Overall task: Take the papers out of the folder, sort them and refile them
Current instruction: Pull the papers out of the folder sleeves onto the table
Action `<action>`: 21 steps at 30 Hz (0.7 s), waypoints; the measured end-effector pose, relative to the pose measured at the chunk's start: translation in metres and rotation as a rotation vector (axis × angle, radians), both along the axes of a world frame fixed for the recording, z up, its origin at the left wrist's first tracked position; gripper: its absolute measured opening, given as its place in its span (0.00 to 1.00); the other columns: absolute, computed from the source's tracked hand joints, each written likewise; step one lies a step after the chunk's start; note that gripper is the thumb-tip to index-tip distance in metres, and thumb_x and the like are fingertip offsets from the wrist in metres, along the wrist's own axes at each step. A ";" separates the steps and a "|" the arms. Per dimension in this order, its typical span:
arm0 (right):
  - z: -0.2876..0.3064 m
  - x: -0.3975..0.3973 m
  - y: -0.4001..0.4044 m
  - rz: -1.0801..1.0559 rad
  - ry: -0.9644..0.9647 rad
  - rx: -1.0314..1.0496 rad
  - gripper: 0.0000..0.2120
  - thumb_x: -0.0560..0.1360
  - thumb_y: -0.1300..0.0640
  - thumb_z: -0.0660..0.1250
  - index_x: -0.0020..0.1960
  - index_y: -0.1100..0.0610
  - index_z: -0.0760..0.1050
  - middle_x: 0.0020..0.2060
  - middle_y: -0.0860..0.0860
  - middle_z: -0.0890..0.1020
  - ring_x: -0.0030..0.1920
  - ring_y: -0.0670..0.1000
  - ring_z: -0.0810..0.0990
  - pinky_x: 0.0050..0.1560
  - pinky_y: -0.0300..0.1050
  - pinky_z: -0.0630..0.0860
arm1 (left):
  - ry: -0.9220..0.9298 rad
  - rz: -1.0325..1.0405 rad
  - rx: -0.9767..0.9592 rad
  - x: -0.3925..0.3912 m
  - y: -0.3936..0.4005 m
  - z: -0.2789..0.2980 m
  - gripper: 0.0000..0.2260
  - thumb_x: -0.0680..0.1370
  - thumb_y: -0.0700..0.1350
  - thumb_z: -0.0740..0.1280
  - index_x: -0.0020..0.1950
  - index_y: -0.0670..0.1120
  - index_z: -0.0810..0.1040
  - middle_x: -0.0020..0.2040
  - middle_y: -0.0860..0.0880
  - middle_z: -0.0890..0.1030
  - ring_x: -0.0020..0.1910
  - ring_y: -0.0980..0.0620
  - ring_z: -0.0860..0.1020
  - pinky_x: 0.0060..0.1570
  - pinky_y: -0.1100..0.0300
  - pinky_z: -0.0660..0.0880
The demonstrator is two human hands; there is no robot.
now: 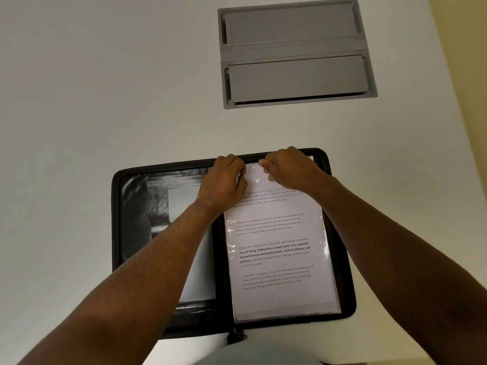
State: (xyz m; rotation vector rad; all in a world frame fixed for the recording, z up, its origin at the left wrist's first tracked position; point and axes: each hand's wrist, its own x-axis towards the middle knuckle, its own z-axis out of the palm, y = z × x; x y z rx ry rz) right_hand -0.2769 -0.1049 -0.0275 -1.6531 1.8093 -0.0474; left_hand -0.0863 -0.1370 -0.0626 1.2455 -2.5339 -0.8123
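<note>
Black zip folder lies open flat on the white table, lower centre of frame. Printed paper sits in a clear sleeve on the folder's right half. Both hands at the sleeve's top edge, mid-frame: left hand fingers curled, pinching the sleeve's top left corner; right hand pinching the top edge just beside it. Grey recessed hatch with 2 flaps, upper right of frame.

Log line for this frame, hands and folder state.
folder: open flat on table | left hand + right hand: pinching top of clear sleeve | printed paper: in sleeve
</note>
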 end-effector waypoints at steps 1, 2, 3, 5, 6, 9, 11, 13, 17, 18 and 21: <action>0.003 -0.001 -0.004 -0.003 -0.016 0.045 0.18 0.83 0.50 0.57 0.47 0.61 0.78 0.42 0.55 0.83 0.39 0.53 0.82 0.45 0.49 0.79 | 0.001 0.006 0.021 0.000 0.001 0.001 0.03 0.74 0.40 0.64 0.47 0.45 0.73 0.43 0.49 0.76 0.45 0.52 0.69 0.37 0.58 0.68; 0.005 -0.002 -0.007 0.011 -0.025 0.100 0.14 0.82 0.53 0.59 0.47 0.60 0.78 0.44 0.54 0.83 0.38 0.50 0.82 0.42 0.46 0.79 | -0.009 0.010 0.047 0.000 0.001 0.001 0.02 0.74 0.41 0.64 0.46 0.45 0.73 0.41 0.50 0.76 0.43 0.52 0.70 0.36 0.58 0.68; 0.006 -0.004 -0.010 0.037 -0.024 0.152 0.09 0.81 0.55 0.61 0.47 0.57 0.77 0.46 0.52 0.83 0.36 0.47 0.81 0.38 0.41 0.76 | -0.024 0.006 0.072 0.000 0.002 0.001 0.02 0.75 0.41 0.63 0.46 0.46 0.72 0.39 0.50 0.75 0.42 0.52 0.70 0.35 0.58 0.67; 0.011 -0.003 -0.014 0.101 -0.011 0.246 0.06 0.79 0.60 0.63 0.50 0.54 0.79 0.48 0.47 0.81 0.35 0.45 0.82 0.37 0.38 0.74 | -0.045 -0.014 0.105 0.001 0.003 0.000 0.03 0.75 0.41 0.62 0.46 0.48 0.71 0.36 0.52 0.73 0.38 0.53 0.70 0.34 0.59 0.65; 0.013 -0.002 -0.016 0.137 -0.008 0.282 0.08 0.78 0.61 0.63 0.52 0.53 0.80 0.48 0.46 0.80 0.37 0.46 0.83 0.40 0.40 0.76 | -0.045 -0.018 0.113 0.001 0.003 -0.001 0.04 0.75 0.40 0.62 0.47 0.48 0.71 0.36 0.53 0.73 0.38 0.53 0.70 0.35 0.60 0.65; 0.014 0.001 -0.019 0.240 0.054 0.312 0.12 0.75 0.64 0.68 0.56 0.53 0.80 0.53 0.47 0.81 0.46 0.50 0.83 0.51 0.46 0.79 | -0.027 -0.002 0.112 -0.001 0.003 -0.001 0.09 0.74 0.40 0.63 0.53 0.46 0.76 0.39 0.52 0.76 0.43 0.53 0.72 0.40 0.59 0.69; 0.011 0.001 -0.018 0.190 0.048 0.292 0.14 0.74 0.62 0.71 0.58 0.53 0.80 0.54 0.48 0.81 0.45 0.51 0.84 0.49 0.45 0.81 | -0.019 -0.006 0.104 -0.002 0.003 -0.001 0.07 0.74 0.40 0.64 0.51 0.45 0.77 0.42 0.51 0.78 0.45 0.53 0.72 0.44 0.59 0.71; 0.008 0.002 -0.016 0.193 0.088 0.234 0.17 0.73 0.59 0.72 0.62 0.54 0.78 0.57 0.50 0.81 0.45 0.52 0.84 0.49 0.45 0.81 | -0.013 -0.023 0.100 -0.003 0.005 0.000 0.03 0.74 0.39 0.64 0.45 0.44 0.77 0.41 0.51 0.77 0.44 0.52 0.73 0.44 0.58 0.72; 0.002 0.004 -0.012 0.274 0.251 0.115 0.21 0.73 0.56 0.73 0.64 0.57 0.76 0.57 0.55 0.80 0.52 0.54 0.81 0.54 0.48 0.78 | -0.022 -0.026 0.080 -0.002 0.008 0.002 0.03 0.74 0.38 0.64 0.42 0.45 0.75 0.39 0.53 0.74 0.42 0.51 0.73 0.40 0.58 0.70; 0.001 0.005 -0.011 0.280 0.281 0.123 0.19 0.72 0.55 0.73 0.62 0.57 0.77 0.55 0.55 0.80 0.52 0.54 0.80 0.54 0.49 0.78 | -0.026 -0.019 0.079 -0.001 0.009 0.002 0.04 0.74 0.38 0.63 0.42 0.45 0.75 0.39 0.53 0.74 0.41 0.52 0.72 0.39 0.59 0.69; -0.001 0.008 -0.012 0.302 0.312 0.175 0.15 0.72 0.53 0.74 0.55 0.59 0.78 0.50 0.54 0.81 0.49 0.54 0.80 0.51 0.50 0.80 | -0.033 -0.009 0.093 0.001 0.012 0.005 0.04 0.75 0.38 0.63 0.44 0.44 0.77 0.39 0.52 0.76 0.39 0.53 0.73 0.38 0.60 0.71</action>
